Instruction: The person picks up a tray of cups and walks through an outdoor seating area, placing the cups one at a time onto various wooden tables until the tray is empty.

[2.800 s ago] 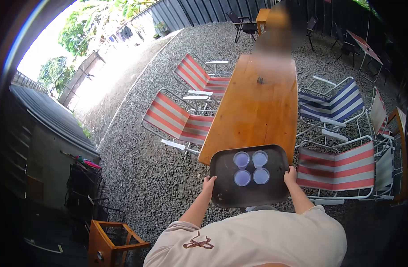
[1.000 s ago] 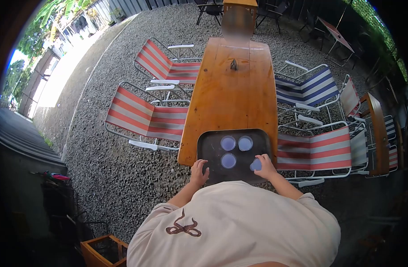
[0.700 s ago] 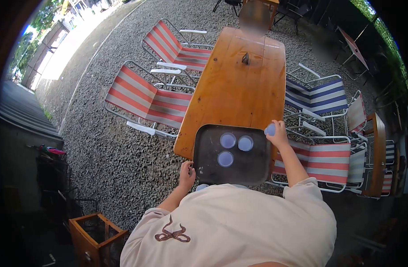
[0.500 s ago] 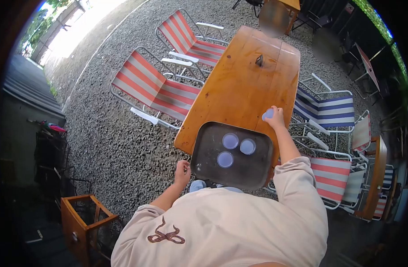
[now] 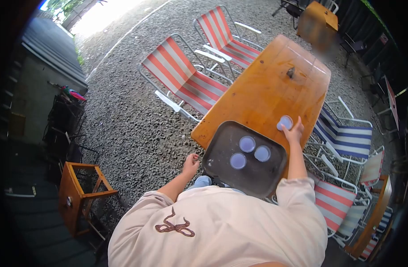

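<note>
A dark tray [image 5: 222, 169] lies on the near end of the wooden table [image 5: 275, 71]. Three cups with pale purple contents stand on it: one at the back [image 5: 247, 144], one at the right [image 5: 262, 153] and one at the front [image 5: 238, 161]. Beyond the tray's right corner, my right hand [image 5: 294, 132] is at a fourth purple cup [image 5: 284, 123], its thumb and a finger spread around the cup's near side. My left hand [image 5: 192, 163] hangs beside the tray's left edge with fingers curled; whether anything is inside them is too small to tell.
Red-and-white striped chairs [image 5: 181, 75] line the table's left side. Blue-and-white [image 5: 346, 138] and red-striped chairs [image 5: 335, 200] are at the right. A small brown object [image 5: 290, 72] rests on the table's far part. A wooden frame [image 5: 81, 196] stands at the lower left on gravel.
The view has shifted, so the table and tray appear further right. My right hand's fingers have opened wider at the fourth cup. My left hand remains beside the tray.
</note>
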`<state>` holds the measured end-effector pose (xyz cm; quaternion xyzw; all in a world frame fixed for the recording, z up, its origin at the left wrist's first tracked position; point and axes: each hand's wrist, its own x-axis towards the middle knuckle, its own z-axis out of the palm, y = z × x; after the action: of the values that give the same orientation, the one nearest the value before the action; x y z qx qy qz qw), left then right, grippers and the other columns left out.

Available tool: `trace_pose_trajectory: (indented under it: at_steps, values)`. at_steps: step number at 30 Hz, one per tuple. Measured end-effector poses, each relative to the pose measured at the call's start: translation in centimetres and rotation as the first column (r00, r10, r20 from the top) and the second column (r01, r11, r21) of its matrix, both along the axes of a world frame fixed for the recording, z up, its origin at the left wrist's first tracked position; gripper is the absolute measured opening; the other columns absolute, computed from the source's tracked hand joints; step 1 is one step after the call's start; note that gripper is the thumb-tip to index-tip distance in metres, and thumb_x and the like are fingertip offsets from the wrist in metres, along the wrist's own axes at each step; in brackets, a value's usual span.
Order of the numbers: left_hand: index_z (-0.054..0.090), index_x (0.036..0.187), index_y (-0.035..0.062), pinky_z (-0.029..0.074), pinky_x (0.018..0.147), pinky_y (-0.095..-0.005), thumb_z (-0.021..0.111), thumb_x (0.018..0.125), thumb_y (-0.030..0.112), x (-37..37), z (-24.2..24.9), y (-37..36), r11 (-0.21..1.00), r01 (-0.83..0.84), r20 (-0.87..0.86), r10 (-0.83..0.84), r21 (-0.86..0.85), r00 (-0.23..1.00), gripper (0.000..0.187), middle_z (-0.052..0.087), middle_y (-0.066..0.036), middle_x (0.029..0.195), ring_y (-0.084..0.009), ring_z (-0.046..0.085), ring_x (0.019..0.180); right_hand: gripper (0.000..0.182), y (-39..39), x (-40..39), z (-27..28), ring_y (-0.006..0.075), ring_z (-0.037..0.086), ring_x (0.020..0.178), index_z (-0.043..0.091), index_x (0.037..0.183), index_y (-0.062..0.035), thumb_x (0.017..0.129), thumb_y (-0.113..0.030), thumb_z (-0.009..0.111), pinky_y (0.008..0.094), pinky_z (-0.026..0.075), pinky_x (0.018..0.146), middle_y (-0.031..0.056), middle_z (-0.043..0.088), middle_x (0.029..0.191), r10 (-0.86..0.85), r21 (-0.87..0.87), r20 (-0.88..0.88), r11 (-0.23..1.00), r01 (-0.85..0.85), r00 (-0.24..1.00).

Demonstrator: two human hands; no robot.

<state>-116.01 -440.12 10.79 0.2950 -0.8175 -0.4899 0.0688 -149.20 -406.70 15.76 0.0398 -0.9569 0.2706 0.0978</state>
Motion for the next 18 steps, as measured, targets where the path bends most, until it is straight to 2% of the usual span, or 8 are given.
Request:
trace_pose_trajectory:
  at_steps: [1, 3, 6, 7, 9, 12, 16, 18]
  values:
    - [0.047, 0.092, 0.0046, 0.041, 0.058, -0.0259, 0.053, 0.067, 0.002, 0.0, -0.7, -0.2, 0.999, 0.001, 0.073, -0.004, 0.043, 0.997, 0.027, 0.044, -0.008, 0.082, -0.0136, 0.046, 0.063, 0.077, 1.0, 1.6, -0.5, 0.0363, 0.034, 0.107, 0.026, 0.12, -0.0038, 0.062, -0.032, 0.067, 0.0424, 0.032, 0.086, 0.0244, 0.034, 0.115, -0.015, -0.064, -0.137, 0.998, 0.007, 0.99]
    - [0.046, 0.096, 0.0036, 0.042, 0.065, -0.0292, 0.056, 0.065, 0.008, -0.6, -2.0, -0.5, 1.0, -0.004, 0.132, 0.003, 0.007, 0.991, 0.032, 0.046, -0.01, 0.085, -0.0191, 0.049, 0.072, 0.066, 3.0, 6.0, -2.2, 0.0379, 0.041, 0.099, 0.029, 0.115, 0.0026, 0.067, -0.028, 0.063, 0.0414, 0.034, 0.084, 0.0243, 0.043, 0.107, -0.181, -0.085, -0.178, 0.982, 0.168, 0.967]
    - [0.042, 0.105, 0.0003, 0.038, 0.08, -0.0345, 0.058, 0.066, 0.02, -2.0, -2.5, -0.1, 0.999, -0.012, 0.387, 0.029, -0.047, 0.922, 0.047, 0.047, -0.016, 0.101, -0.0279, 0.047, 0.094, 0.053, 6.3, 13.1, -8.1, 0.0368, 0.045, 0.093, 0.036, 0.104, 0.0005, 0.068, -0.029, 0.062, 0.0434, 0.038, 0.078, 0.0223, 0.046, 0.1, -0.41, 0.042, 0.099, 0.912, 0.408, 0.907]
    - [0.044, 0.105, 0.0014, 0.038, 0.08, -0.035, 0.058, 0.067, 0.022, -2.5, -4.0, 0.1, 0.996, -0.016, 0.407, 0.05, -0.085, 0.912, 0.045, 0.049, -0.016, 0.103, -0.0279, 0.048, 0.096, 0.048, 6.9, 15.1, -9.3, 0.0362, 0.045, 0.09, 0.038, 0.099, -0.0006, 0.069, -0.031, 0.06, 0.0437, 0.038, 0.077, 0.0191, 0.047, 0.096, -0.399, 0.066, 0.228, 0.917, 0.394, 0.888]
    - [0.045, 0.103, 0.0022, 0.039, 0.08, -0.0358, 0.056, 0.07, 0.023, -4.5, -3.4, 0.1, 0.995, -0.017, 0.402, -0.023, 0.096, 0.915, 0.041, 0.051, -0.016, 0.1, -0.0276, 0.049, 0.095, 0.039, 5.3, 18.2, -6.3, 0.0351, 0.046, 0.086, 0.041, 0.095, -0.0014, 0.072, -0.029, 0.057, 0.0441, 0.039, 0.074, 0.0164, 0.046, 0.092, -0.353, 0.216, 0.289, 0.93, 0.298, 0.89]
    - [0.049, 0.097, 0.0034, 0.039, 0.077, -0.0367, 0.052, 0.074, 0.029, -7.4, -2.9, 1.2, 1.0, 0.008, 0.317, 0.0, -0.024, 0.948, 0.035, 0.055, -0.016, 0.094, -0.0293, 0.051, 0.09, 0.026, 3.3, 19.1, -5.3, 0.033, 0.046, 0.086, 0.045, 0.09, -0.001, 0.076, -0.022, 0.052, 0.0433, 0.04, 0.071, 0.0149, 0.047, 0.09, -0.386, 0.32, 0.307, 0.903, 0.288, 0.87]
    - [0.052, 0.084, 0.0039, 0.04, 0.072, -0.0383, 0.04, 0.08, 0.042, -9.9, -2.4, 2.1, 0.984, -0.127, 0.388, 0.166, -0.125, 0.907, 0.041, 0.056, -0.017, 0.085, -0.0329, 0.052, 0.085, 0.021, 3.3, 18.6, -6.3, 0.0302, 0.046, 0.086, 0.046, 0.088, -0.0005, 0.077, -0.018, 0.05, 0.0414, 0.04, 0.07, 0.013, 0.048, 0.086, -0.444, 0.371, 0.305, 0.87, 0.324, 0.842]
    - [0.051, 0.081, 0.0031, 0.04, 0.07, -0.0389, 0.039, 0.082, 0.038, -9.6, -2.1, 3.0, 0.979, -0.137, 0.343, 0.182, -0.152, 0.921, 0.037, 0.056, -0.017, 0.082, -0.033, 0.052, 0.082, 0.021, 3.9, 19.2, -7.6, 0.0302, 0.046, 0.086, 0.046, 0.087, 0.0003, 0.077, -0.018, 0.05, 0.0407, 0.04, 0.07, 0.0136, 0.048, 0.087, -0.43, 0.37, 0.217, 0.867, 0.334, 0.876]
